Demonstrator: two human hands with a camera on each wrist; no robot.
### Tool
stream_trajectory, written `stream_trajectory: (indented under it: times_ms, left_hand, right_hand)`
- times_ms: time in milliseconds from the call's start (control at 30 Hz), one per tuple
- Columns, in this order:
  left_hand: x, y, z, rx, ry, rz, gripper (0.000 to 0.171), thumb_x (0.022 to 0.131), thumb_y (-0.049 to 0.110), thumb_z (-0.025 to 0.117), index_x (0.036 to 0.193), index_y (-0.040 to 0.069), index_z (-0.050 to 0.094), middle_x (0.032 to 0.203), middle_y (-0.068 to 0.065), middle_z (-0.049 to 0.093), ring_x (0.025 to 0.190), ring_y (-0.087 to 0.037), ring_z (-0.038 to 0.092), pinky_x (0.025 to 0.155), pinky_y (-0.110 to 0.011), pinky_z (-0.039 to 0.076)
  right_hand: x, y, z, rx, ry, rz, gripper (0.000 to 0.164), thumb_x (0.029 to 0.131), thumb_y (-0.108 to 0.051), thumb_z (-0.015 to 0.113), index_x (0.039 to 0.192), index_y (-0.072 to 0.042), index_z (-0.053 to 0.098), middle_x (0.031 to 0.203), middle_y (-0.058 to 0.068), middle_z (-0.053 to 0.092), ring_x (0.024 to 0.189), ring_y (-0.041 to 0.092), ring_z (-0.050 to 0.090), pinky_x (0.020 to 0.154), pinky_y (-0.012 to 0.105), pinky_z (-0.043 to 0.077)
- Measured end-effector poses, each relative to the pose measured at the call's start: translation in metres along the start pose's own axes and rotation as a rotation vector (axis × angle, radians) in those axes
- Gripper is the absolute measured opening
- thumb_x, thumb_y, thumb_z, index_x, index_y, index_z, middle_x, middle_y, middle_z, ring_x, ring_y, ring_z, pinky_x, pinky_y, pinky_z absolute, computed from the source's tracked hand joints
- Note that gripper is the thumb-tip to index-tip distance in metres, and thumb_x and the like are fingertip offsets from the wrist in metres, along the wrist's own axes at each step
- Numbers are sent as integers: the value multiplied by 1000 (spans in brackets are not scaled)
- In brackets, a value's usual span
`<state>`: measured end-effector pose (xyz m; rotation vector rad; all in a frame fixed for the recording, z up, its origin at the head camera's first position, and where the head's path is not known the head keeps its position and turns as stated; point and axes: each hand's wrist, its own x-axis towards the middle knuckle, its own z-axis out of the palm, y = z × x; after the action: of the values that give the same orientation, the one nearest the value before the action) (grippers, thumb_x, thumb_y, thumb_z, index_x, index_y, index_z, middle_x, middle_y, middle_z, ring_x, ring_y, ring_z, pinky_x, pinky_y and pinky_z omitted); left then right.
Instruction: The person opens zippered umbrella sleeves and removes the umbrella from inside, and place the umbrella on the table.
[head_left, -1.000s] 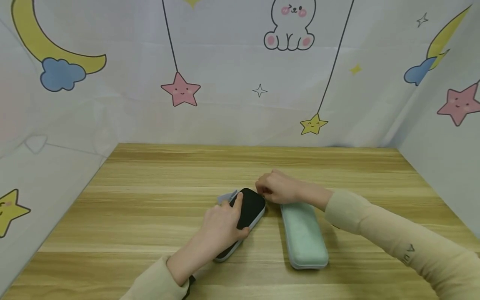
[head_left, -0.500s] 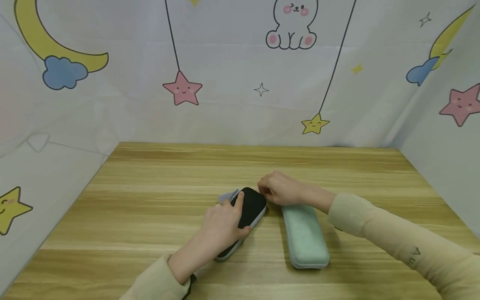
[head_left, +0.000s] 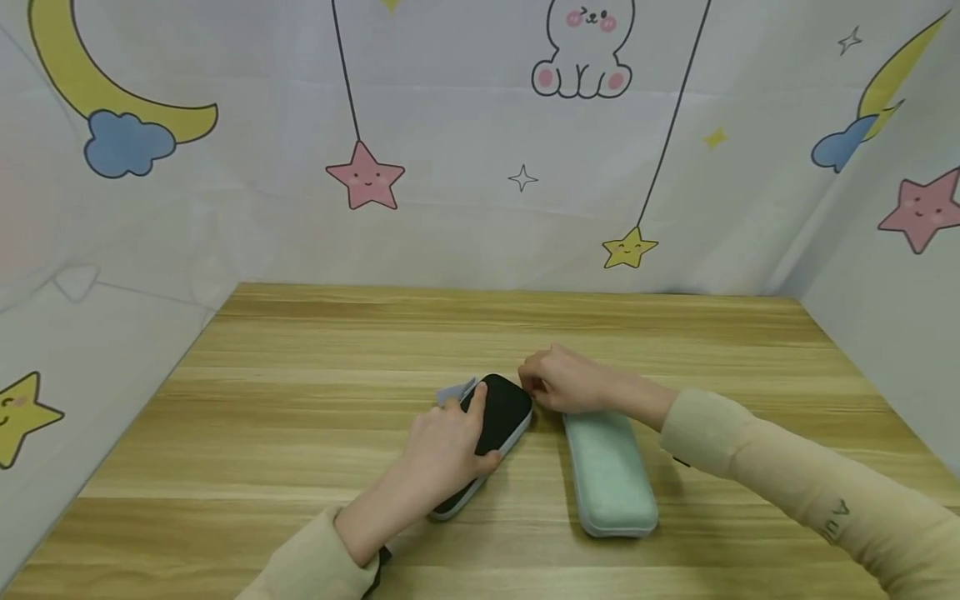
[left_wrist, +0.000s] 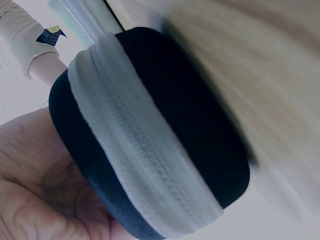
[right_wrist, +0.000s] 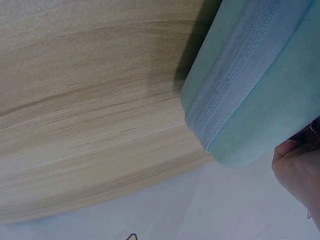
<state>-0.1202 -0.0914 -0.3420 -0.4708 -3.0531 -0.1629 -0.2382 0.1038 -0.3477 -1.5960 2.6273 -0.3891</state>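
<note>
A black zip case (head_left: 501, 410) with a pale grey zipper band lies slanted on the table. My left hand (head_left: 442, 454) grips it from above, index finger straight along the top, thumb down the right side; in the left wrist view the zipper band (left_wrist: 140, 140) runs round its near end. A light blue-grey flap (head_left: 454, 392) sticks out on its left. At its far right corner, my right hand (head_left: 564, 379) pinches at the zipper edge with curled fingers; the small part between the fingertips is hidden. Under the right wrist lies a mint green zip case (head_left: 611, 475).
The wooden table (head_left: 300, 350) extends around both cases. White cloth walls (head_left: 465, 233) with printed stars, moons and a bear stand behind it and at both sides.
My right hand has shifted slightly right and towards me, still at the black case's far corner. The left hand and both cases look unchanged apart from a small camera shift.
</note>
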Motion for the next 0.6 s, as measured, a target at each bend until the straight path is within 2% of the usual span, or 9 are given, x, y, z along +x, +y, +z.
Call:
stream_trajectory:
  times_ms: [233, 600]
  left_hand:
    - [-1, -1, 1, 13, 3, 5, 81, 79, 48, 74, 142, 5, 47, 94, -21, 69, 47, -15, 48, 40, -24, 36]
    - [-1, 1, 1, 20, -13, -5, 82, 79, 49, 73, 142, 5, 46, 101, -22, 69, 50, -17, 53, 42, -26, 40]
  right_hand:
    - [-1, -2, 1, 12, 18, 9, 14, 80, 3, 63, 74, -9, 62, 69, 0, 58, 62, 6, 47, 58, 19, 41]
    - [-3, -5, 3, -12, 33, 29, 16, 78, 4, 63, 71, -11, 60, 67, -2, 56, 61, 5, 45, 57, 18, 38]
